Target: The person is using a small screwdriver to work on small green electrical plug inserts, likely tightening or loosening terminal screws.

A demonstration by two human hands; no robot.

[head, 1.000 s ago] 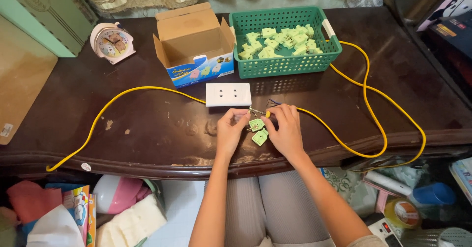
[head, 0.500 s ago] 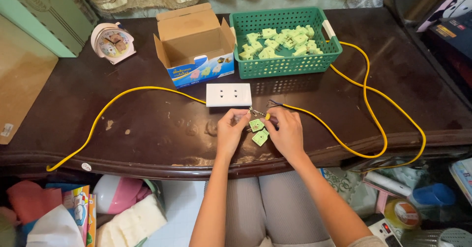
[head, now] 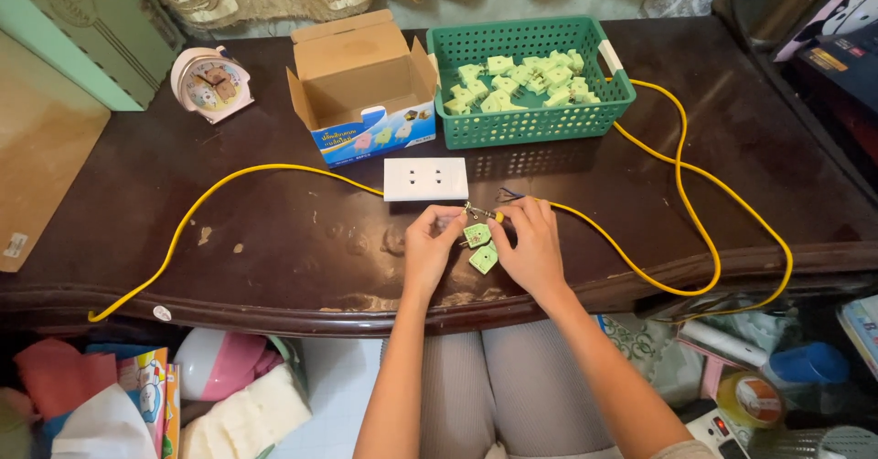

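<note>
— Pale green plastic, was that what the hands had at the lower middle of the frame?

— Yes. The left hand [head: 432, 242] and right hand [head: 529, 242] met over the near edge of the dark wooden table [head: 274, 249], with two small green plug parts [head: 479, 245] between them. The left fingers were pinched on the upper piece; the right fingers were curled around the yellow cable [head: 681, 194] end beside it, where a thin tool or bared wire tip showed. Whether the lower piece was gripped or just resting against the right palm, I couldn't tell.

— How were the arms set?

— Both forearms came up from the lap, wrists bent inward, palms facing each other, probably so the small parts stayed steady and close to the eyes.

— And past the hands?

— Just above them lay a white socket plate [head: 425, 178], flat, with the cable running out to the left and looping wide to the right. It seemed kept within easy reach. Further up, an open cardboard box [head: 361, 89] stood empty, touching a green basket [head: 530, 80] full of the same green pieces. A pink alarm clock [head: 208, 82] sat at the upper left, well apart.
</note>
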